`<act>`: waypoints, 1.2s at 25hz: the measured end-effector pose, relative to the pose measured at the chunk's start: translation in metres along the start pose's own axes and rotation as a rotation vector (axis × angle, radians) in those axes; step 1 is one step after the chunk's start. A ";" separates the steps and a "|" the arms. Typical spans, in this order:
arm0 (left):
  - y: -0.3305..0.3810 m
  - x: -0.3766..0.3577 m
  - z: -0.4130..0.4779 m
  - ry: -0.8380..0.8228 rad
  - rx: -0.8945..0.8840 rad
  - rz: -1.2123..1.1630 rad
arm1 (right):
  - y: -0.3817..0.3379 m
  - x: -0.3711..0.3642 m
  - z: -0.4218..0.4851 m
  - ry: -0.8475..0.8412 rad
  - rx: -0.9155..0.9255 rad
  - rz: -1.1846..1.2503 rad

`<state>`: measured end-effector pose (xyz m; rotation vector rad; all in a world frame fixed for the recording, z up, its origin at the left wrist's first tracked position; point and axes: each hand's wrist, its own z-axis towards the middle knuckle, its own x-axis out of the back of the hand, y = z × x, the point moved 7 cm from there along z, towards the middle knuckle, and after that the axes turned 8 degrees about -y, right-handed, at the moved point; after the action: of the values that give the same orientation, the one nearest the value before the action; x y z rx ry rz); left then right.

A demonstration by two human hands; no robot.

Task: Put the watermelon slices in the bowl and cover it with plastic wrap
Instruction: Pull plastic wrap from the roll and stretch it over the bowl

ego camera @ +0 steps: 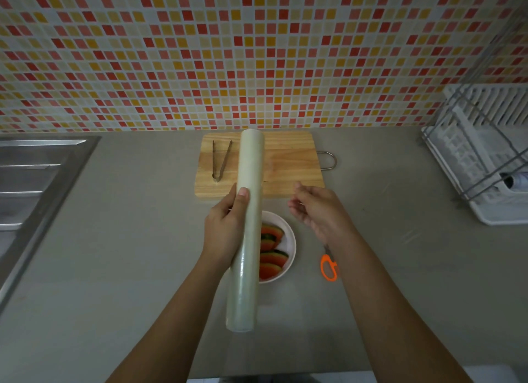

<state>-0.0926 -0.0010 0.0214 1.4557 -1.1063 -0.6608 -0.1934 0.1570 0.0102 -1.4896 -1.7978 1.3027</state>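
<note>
1. Nearest the camera, a long roll of plastic wrap (247,234) is held lengthwise above a grey counter (114,239) — the person's left hand (225,228) is wrapped around its middle.
2. Right hand (317,208) hovers beside the roll, fingers loosely curled, gripping nothing clearly visible.
3. Beneath the roll, a white bowl (290,239) holds the watermelon slices (271,254).
4. Orange-handled scissors (328,267) lie right of the bowl.
5. Farther back, metal tongs (220,161) rest on a wooden cutting board (291,165).
</note>
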 end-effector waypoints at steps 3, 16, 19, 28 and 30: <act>0.006 -0.005 0.000 -0.038 -0.023 0.007 | -0.001 -0.012 0.000 -0.078 -0.060 0.013; 0.001 -0.016 0.001 -0.044 -0.010 0.012 | -0.011 -0.014 0.008 -0.064 0.016 -0.173; 0.003 -0.016 0.002 -0.031 -0.005 0.005 | -0.003 -0.010 0.003 -0.027 0.012 -0.117; 0.005 -0.017 0.004 -0.037 -0.010 -0.001 | 0.000 -0.008 0.002 -0.098 0.005 -0.224; 0.004 -0.012 0.007 -0.008 -0.005 -0.020 | 0.000 0.001 0.003 -0.026 -0.036 -0.212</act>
<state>-0.1044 0.0070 0.0214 1.4621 -1.0972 -0.6835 -0.1962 0.1572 0.0085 -1.2651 -1.9454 1.1959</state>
